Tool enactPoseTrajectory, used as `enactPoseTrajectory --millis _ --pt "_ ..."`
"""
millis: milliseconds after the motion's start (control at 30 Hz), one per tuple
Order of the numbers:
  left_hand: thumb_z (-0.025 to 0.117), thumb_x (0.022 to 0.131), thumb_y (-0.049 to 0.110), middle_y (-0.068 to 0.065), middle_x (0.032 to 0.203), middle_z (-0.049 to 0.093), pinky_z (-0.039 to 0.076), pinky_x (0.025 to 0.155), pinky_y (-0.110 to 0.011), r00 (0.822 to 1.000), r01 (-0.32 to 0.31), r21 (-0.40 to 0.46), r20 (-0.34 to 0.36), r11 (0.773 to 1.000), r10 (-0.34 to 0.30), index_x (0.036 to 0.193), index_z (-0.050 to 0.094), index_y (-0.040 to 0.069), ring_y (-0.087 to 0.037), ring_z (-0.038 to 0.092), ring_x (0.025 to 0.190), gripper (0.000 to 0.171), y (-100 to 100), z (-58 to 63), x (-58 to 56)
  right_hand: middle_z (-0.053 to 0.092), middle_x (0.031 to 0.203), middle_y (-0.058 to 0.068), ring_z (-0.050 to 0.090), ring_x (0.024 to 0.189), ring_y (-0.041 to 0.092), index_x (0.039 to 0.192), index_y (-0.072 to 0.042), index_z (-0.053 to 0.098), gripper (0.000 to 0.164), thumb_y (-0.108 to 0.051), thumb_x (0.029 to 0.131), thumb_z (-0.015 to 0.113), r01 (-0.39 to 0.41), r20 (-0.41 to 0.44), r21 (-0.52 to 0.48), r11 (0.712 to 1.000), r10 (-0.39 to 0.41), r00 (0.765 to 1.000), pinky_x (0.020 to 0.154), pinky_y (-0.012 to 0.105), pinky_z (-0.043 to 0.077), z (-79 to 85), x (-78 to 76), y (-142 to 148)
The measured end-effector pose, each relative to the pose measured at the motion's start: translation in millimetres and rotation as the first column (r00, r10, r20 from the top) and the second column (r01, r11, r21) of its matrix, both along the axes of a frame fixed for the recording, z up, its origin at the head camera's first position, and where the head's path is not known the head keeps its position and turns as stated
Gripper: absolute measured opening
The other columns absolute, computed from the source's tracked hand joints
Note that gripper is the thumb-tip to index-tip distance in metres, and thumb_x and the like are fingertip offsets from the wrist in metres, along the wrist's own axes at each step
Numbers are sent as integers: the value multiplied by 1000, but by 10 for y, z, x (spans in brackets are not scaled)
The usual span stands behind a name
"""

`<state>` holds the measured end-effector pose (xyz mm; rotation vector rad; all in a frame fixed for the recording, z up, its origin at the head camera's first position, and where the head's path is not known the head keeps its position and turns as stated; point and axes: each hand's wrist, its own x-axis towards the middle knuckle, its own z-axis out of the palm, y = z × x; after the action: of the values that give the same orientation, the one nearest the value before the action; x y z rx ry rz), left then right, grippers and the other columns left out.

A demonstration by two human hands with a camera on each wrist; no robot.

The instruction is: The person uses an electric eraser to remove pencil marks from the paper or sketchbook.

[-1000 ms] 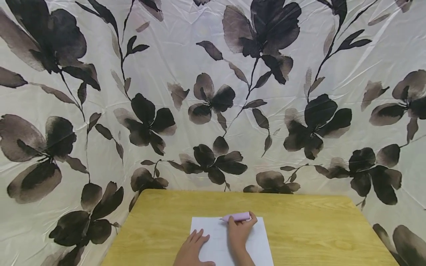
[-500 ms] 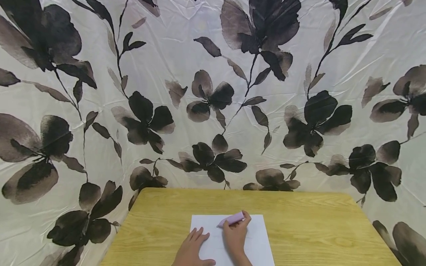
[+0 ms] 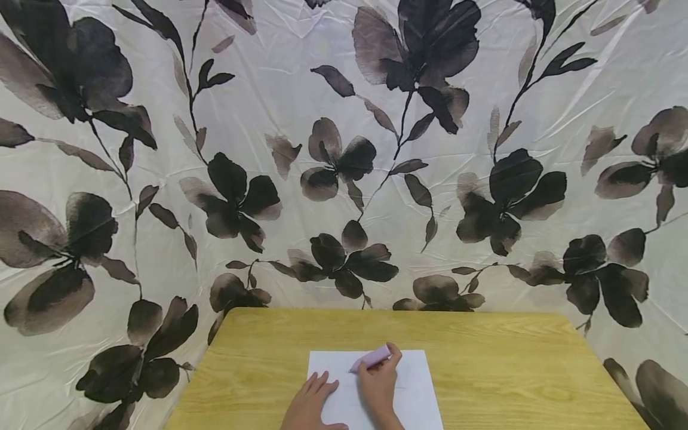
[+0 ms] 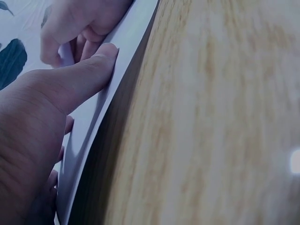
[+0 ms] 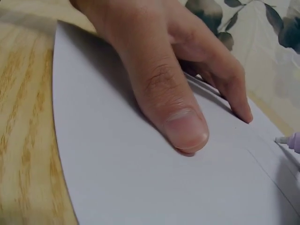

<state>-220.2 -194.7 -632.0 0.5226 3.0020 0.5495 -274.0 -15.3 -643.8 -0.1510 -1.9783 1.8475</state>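
Note:
A thick lilac pen (image 3: 372,357) is held in my right hand (image 3: 379,382), pinched between thumb and fingers. The pen slants, with its narrow grey tip (image 5: 281,140) down at the upper part of a white sheet of paper (image 3: 411,394). Thin faint lines run across the sheet. My left hand (image 3: 310,404) rests on the left side of the paper, fingers spread and thumb toward the right. In the left wrist view the left thumb (image 4: 89,77) lies on the paper near its edge, and the right hand (image 4: 89,21) is just beyond it.
The paper lies on a yellow wood-grain table (image 3: 500,370), near its front. Behind the table hangs a pale cloth (image 3: 301,239) printed with dark flowers. In the left wrist view the near paper edge stands slightly off the tabletop (image 4: 197,131).
My right hand has moved a little left, and the pen has gone from nearly level to slanted, its tip lower on the paper. The left hand stays in place.

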Motion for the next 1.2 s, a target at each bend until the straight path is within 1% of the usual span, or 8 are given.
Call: enactPoseTrajectory --millis 233,367,500,633,767,900,1067,1200 --pt "62 67 81 -18 141 48 35 104 -58 1000 -5 0 -10 1000 5 135 57 13 -44 38 132 96 25 -11 -4 62 76 7 58 58 11 136 -2 26 77 10 73 70 -18 -31 -31 999 17 999 51 23 51 1 9 25" --pt "61 67 82 -19 142 48 35 104 -59 1000 -4 1 11 1000 4 135 57 13 -45 38 132 97 27 1 -14 63 78 7 58 60 9 136 -2 26 77 9 74 70 -41 -35 7 999 41 999 53 23 51 0 5 17" --pt "61 68 81 -19 142 48 34 104 -60 1000 -6 -1 30 1000 6 136 56 12 -45 37 132 97 26 24 -24 64 82 10 59 63 10 136 -1 26 77 10 74 70 -45 -47 -7 999 44 998 54 23 52 12 1 10" --pt "61 68 81 -19 142 48 34 104 -61 1000 -4 2 29 1000 4 135 57 12 -46 38 132 96 21 25 -23 64 80 10 60 61 10 135 -1 26 76 11 74 70 -54 -61 -11 999 53 997 53 23 52 11 6 9" --pt "61 69 81 -19 141 48 35 103 -61 1000 -2 16 11 1000 2 135 57 12 -46 38 131 95 12 2 -10 64 80 9 61 61 10 135 -1 26 76 11 74 70 -34 -37 -24 999 33 999 54 22 52 -7 2 6" --pt "61 69 80 -19 140 49 36 103 -59 1000 8 23 -28 1000 -7 134 58 12 -45 39 131 94 2 -8 4 63 80 10 60 62 11 136 -1 25 77 10 75 70 -52 -21 -18 998 51 998 54 23 52 4 9 0" --pt "61 69 79 -19 140 49 36 103 -58 999 6 20 -39 1000 -5 134 58 13 -44 40 131 93 8 -15 2 63 80 9 59 62 11 136 -2 26 77 10 75 71 -45 -1 -19 999 45 999 54 23 51 10 5 8" --pt "60 69 80 -18 141 49 36 103 -58 999 2 17 -39 1000 -1 134 58 13 -44 40 131 93 2 -31 -7 63 80 9 59 62 11 136 -1 26 76 10 75 70 -55 -8 -10 998 55 998 54 23 52 3 9 -3"
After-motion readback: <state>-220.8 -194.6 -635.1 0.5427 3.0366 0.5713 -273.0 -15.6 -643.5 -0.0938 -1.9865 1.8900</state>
